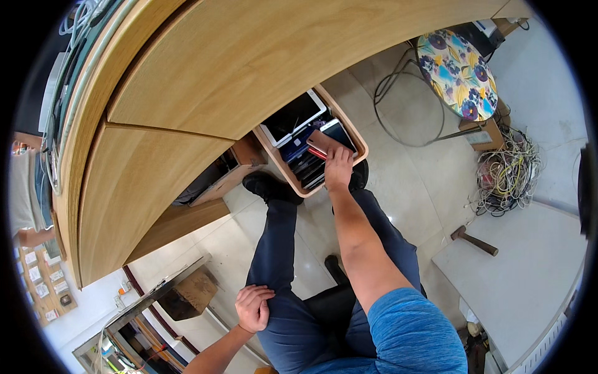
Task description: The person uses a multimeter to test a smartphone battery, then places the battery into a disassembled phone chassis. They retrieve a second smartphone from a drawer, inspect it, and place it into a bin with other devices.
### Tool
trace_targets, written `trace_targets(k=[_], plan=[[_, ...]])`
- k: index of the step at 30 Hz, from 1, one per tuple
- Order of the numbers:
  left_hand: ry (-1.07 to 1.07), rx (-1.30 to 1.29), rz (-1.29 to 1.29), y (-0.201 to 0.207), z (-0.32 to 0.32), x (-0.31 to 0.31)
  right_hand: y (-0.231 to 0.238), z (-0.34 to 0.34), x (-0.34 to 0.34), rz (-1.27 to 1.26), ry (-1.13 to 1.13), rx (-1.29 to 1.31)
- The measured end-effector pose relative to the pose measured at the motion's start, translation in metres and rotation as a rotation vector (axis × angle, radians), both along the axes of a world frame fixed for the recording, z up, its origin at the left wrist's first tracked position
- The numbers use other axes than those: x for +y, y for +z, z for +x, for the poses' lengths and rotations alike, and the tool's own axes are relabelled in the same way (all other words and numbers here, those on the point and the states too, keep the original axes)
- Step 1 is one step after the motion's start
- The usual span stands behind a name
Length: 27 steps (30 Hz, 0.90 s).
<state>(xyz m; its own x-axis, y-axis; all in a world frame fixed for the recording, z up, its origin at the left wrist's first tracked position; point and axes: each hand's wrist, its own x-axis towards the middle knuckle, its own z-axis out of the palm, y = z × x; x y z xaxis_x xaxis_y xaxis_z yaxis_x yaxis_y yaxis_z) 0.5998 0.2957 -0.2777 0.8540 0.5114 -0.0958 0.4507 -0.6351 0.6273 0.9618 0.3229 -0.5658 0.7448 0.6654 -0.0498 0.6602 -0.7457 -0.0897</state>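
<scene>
My right hand (pixel 339 167) reaches into a peach-coloured plastic bin (pixel 360 138). Its fingers are closed on the lower end of a rose-gold phone (pixel 320 141). Right beneath that phone shows a thin red edge (pixel 316 153), perhaps of another phone. A white-framed tablet (pixel 293 115) leans at the bin's far left, and a phone with a white edge (pixel 337 134) lies on the right. Several dark phones (pixel 306 168) stand packed in the near part. My left hand (pixel 252 307) lies on my left thigh, fingers loosely bent over the trouser cloth, holding nothing.
A wooden desk (pixel 205 68) overhangs the bin's far side. To the right are a flower-patterned round stool (pixel 458 75), a loop of grey cable (pixel 398 140), a heap of tangled cables (pixel 511 171) and a hammer (pixel 476 242) on a white surface (pixel 517 268). A person's arm (pixel 34 237) shows far left.
</scene>
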Motion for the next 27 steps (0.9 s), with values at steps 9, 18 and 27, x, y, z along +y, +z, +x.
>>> trace_targets(k=[9,18,27], plan=[[0.005,-0.009,-0.003,0.000,0.001,0.000,0.010,0.026,0.007,0.381,-0.301,-0.123],[0.001,-0.022,-0.010,-0.001,-0.002,0.002,0.004,0.009,0.008,0.244,-0.042,0.236],[0.001,-0.034,-0.017,-0.001,-0.005,0.003,-0.001,-0.035,-0.014,0.195,0.321,0.191]])
